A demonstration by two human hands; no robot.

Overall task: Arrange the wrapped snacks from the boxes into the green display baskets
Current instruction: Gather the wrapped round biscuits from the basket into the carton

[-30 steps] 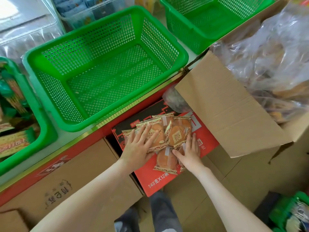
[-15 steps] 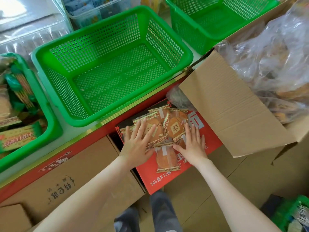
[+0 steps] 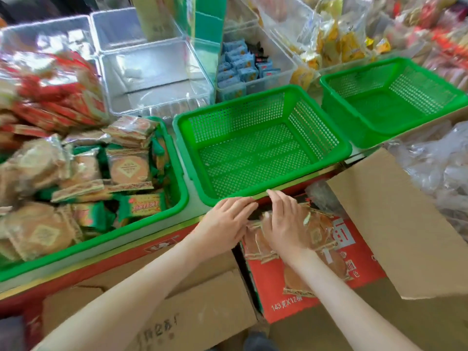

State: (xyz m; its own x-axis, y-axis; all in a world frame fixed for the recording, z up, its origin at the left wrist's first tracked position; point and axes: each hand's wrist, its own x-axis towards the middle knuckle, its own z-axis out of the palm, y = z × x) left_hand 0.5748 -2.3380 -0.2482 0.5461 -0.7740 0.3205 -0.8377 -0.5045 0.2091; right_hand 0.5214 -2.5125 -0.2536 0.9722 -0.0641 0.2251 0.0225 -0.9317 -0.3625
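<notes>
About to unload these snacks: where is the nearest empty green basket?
Head view, centre: the middle basket sits just beyond the left hand and right hand, between the full basket on its left and another empty basket on its right.

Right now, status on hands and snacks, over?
Left hand and right hand on the wrapped snacks, fingers straight, atop the red box. Middle green basket holds none yet. Cardboard flap beside the pile, not between it and basket.

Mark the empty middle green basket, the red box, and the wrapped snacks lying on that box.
middle green basket [image 3: 235,103]: head view, on its far rim.
red box [image 3: 268,282]: head view, on the bare red top near the front edge.
wrapped snacks [image 3: 316,230]: head view, on an exposed packet's orange face.
</notes>
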